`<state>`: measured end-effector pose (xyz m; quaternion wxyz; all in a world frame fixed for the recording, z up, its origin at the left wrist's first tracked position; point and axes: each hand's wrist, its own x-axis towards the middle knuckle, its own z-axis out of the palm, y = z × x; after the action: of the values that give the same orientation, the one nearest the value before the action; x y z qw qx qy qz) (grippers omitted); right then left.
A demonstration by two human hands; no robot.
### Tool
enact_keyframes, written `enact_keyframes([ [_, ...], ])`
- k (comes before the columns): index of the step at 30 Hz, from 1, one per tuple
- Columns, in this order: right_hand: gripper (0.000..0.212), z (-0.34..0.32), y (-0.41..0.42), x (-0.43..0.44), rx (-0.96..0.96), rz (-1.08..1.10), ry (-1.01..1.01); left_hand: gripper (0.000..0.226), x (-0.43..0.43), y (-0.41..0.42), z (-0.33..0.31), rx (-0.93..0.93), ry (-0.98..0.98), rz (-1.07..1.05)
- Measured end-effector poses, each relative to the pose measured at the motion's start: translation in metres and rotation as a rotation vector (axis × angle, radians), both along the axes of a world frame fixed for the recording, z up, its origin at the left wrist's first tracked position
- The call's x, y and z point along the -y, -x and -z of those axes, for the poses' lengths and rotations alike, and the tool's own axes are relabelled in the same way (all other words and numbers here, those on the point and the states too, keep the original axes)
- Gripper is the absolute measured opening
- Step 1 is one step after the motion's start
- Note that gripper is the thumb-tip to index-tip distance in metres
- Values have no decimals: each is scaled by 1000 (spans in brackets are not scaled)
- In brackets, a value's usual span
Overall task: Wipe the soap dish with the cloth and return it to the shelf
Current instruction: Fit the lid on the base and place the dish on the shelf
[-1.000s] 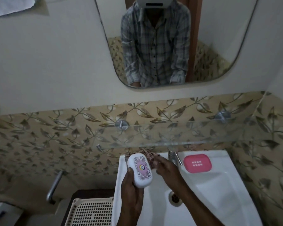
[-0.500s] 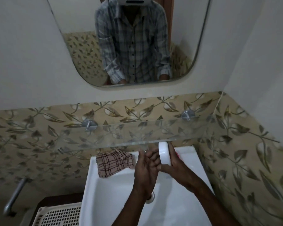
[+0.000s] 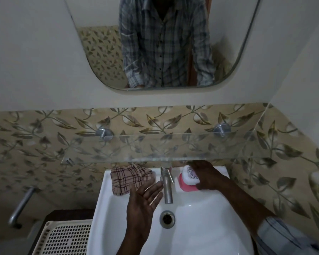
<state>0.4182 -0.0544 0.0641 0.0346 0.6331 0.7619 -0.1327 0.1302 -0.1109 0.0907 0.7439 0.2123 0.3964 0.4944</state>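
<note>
Right hand point(image 3: 207, 178) grips white patterned plastic soap dish point(image 3: 191, 174) atop pink plastic base point(image 3: 187, 187), right of steel tap point(image 3: 167, 183). Left hand point(image 3: 143, 199) is open, empty, nearer the checked fabric cloth point(image 3: 129, 178).

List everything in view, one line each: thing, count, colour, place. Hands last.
soap dish: one, white patterned top over a pink base, sink's back right ledge
cloth: one, pink-beige check, sink's back left ledge
tap: one, silver, back middle of the sink
sink: one, white, below the shelf
drain: one, metal, basin floor
glass shelf: one, clear, on the wall above the sink
shelf brackets: two, silver, at the shelf's back edge
mirror: one, above the shelf, reflects a checked shirt
basket: one, cream, lower left
metal bar: one, silver, left wall
left hand: open, over the basin beside the tap
right hand: grips the soap dish
</note>
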Motion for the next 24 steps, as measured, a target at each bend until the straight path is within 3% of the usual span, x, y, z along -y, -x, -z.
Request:
enact_keyframes([
  [8,110,30,4,-7,67,-22,89,71,11,26,9,-166,23,1],
  [19,109,41,9,0,212,-40,11,62,10,10,14,-191,50,97],
  [24,117,-8,1,19,-114,228,88,47,12,8,2,-248,-27,147],
])
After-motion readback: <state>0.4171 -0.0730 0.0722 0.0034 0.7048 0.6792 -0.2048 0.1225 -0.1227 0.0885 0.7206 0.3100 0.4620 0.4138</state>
